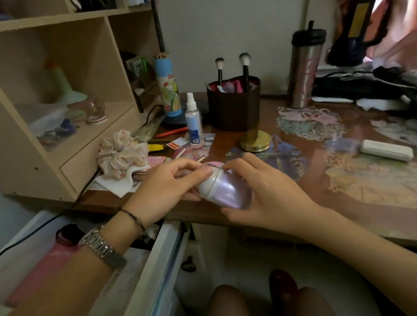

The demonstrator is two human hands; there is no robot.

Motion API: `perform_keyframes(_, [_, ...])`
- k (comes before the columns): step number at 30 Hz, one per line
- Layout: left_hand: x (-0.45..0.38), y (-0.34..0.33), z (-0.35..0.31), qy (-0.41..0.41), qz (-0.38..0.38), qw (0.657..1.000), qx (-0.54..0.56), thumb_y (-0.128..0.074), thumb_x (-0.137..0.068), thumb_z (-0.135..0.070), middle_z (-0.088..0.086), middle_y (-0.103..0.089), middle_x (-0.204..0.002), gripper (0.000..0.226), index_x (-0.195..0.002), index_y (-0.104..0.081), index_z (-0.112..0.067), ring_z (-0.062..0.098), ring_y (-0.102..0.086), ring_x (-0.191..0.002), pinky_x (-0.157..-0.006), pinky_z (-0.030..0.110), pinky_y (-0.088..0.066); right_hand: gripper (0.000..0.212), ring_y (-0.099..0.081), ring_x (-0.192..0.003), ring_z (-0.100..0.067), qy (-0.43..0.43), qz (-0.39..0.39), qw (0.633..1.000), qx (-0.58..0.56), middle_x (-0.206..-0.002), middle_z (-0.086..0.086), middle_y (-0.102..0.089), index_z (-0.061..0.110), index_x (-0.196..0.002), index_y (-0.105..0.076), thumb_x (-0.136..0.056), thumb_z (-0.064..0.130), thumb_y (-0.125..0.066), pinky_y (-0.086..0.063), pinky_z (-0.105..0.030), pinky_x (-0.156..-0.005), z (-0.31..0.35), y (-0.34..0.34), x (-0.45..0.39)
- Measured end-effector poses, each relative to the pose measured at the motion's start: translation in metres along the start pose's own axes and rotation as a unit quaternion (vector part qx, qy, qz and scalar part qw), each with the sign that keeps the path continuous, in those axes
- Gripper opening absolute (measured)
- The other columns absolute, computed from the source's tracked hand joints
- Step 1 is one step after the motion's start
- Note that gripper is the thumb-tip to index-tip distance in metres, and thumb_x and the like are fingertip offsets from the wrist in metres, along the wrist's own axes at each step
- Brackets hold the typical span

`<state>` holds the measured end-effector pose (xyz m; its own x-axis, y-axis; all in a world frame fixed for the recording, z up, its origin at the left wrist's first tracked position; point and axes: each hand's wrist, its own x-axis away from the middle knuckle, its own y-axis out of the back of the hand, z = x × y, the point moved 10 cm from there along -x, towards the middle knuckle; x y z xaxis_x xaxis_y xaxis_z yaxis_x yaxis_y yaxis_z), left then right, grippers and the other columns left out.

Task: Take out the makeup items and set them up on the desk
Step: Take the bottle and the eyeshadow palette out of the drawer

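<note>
At the far left a wooden shelf unit stands on the tabletop, and below it a white drawer is pulled open, with a pink flat item lying inside. The left hand, with a metal watch and a thin dark bracelet on the wrist, has its fingers curled around the white cap end of a lilac bottle. The bottle is held tilted just above the front edge of the tabletop, cap toward the left. Behind the left hand lie a floral scrunchie and scattered small cards. Farther back stand a blue pencil tube, a clear spray bottle and a dark holder with 2 makeup brushes sticking up. A gold round compact sits just in front of the holder. The right hand grips the lilac body of the bottle from the right and below, thumb under it. To the right, a white flat case lies on the tabletop, and a steel tumbler with a black lid stands near the wall.
</note>
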<state>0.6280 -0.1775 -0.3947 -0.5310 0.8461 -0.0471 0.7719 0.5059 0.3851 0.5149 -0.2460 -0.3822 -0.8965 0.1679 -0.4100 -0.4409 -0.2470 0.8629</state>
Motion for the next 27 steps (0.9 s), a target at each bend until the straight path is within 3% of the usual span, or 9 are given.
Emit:
perform_keyframes(3, [-0.012,-0.02,-0.013,-0.012,0.016,1.0,-0.008,-0.057,-0.079,-0.046,0.005,-0.069,-0.098,0.04,-0.105,-0.065,-0.016,0.012,-0.07,-0.085,-0.07,0.028,-0.059,0.063,-0.051,-0.092,-0.01,-0.035,-0.011,0.999,0.02,-0.11,0.007,-0.046,0.024,-0.124,-0.044,-0.071,0.049,-0.068,-0.049,-0.026,-0.067,-0.023,0.017,0.012])
perform_keyframes(5, [-0.019,-0.03,-0.02,-0.022,0.008,0.998,-0.05,-0.054,-0.075,-0.056,0.002,-0.07,-0.092,0.043,-0.101,-0.066,-0.023,0.014,-0.069,-0.081,-0.073,0.032,-0.058,0.062,-0.047,-0.087,-0.006,-0.061,-0.019,0.997,0.039,-0.104,0.012,-0.042,0.025,-0.122,-0.045,-0.071,0.052,-0.066,-0.043,-0.02,-0.063,-0.042,0.029,0.023])
perform_keyframes(8, [-0.03,-0.042,-0.03,-0.058,-0.011,0.986,-0.153,-0.053,-0.085,-0.051,-0.008,-0.067,-0.093,0.03,-0.102,-0.063,-0.028,0.006,-0.065,-0.085,-0.077,0.029,-0.054,0.061,-0.044,-0.085,-0.004,-0.098,-0.022,0.992,0.07,-0.099,0.013,-0.041,0.025,-0.121,-0.046,-0.07,0.054,-0.064,-0.038,-0.016,-0.063,-0.071,0.046,0.042])
perform_keyframes(12, [-0.042,-0.07,-0.048,-0.118,0.003,0.94,-0.319,-0.057,-0.087,-0.043,-0.013,-0.063,-0.094,0.024,-0.105,-0.061,-0.029,-0.002,-0.057,-0.084,-0.073,0.02,-0.05,0.064,-0.052,-0.087,-0.014,-0.165,-0.042,0.981,0.093,-0.101,0.005,-0.051,0.022,-0.116,-0.05,-0.064,0.059,-0.059,-0.047,-0.03,-0.07,-0.117,0.073,0.074])
perform_keyframes(16, [-0.054,-0.099,-0.06,-0.164,0.023,0.882,-0.441,-0.055,-0.087,-0.046,-0.01,-0.062,-0.102,0.027,-0.109,-0.058,-0.03,0.005,-0.054,-0.086,-0.073,0.024,-0.047,0.063,-0.055,-0.086,-0.014,-0.23,-0.051,0.966,0.106,-0.103,0.004,-0.054,0.021,-0.113,-0.053,-0.064,0.058,-0.066,-0.047,-0.031,-0.068,-0.155,0.1,0.106])
perform_keyframes(20, [-0.067,-0.124,-0.066,-0.176,0.033,0.846,-0.502,-0.051,-0.089,-0.048,-0.009,-0.058,-0.11,0.031,-0.114,-0.055,-0.03,0.008,-0.051,-0.093,-0.075,0.024,-0.044,0.068,-0.055,-0.088,-0.011,-0.276,-0.059,0.953,0.109,-0.109,0.007,-0.054,0.025,-0.117,-0.052,-0.061,0.06,-0.063,-0.051,-0.03,-0.072,-0.179,0.121,0.134])
perform_keyframes(27, [-0.084,-0.153,-0.07,-0.205,0.037,0.808,-0.552,-0.047,-0.089,-0.05,-0.008,-0.059,-0.108,0.031,-0.113,-0.054,-0.03,0.013,-0.056,-0.099,-0.078,0.028,-0.045,0.063,-0.054,-0.086,-0.01,-0.343,-0.05,0.933,0.097,-0.107,0.008,-0.052,0.026,-0.115,-0.051,-0.065,0.06,-0.067,-0.048,-0.022,-0.068,-0.216,0.142,0.176])
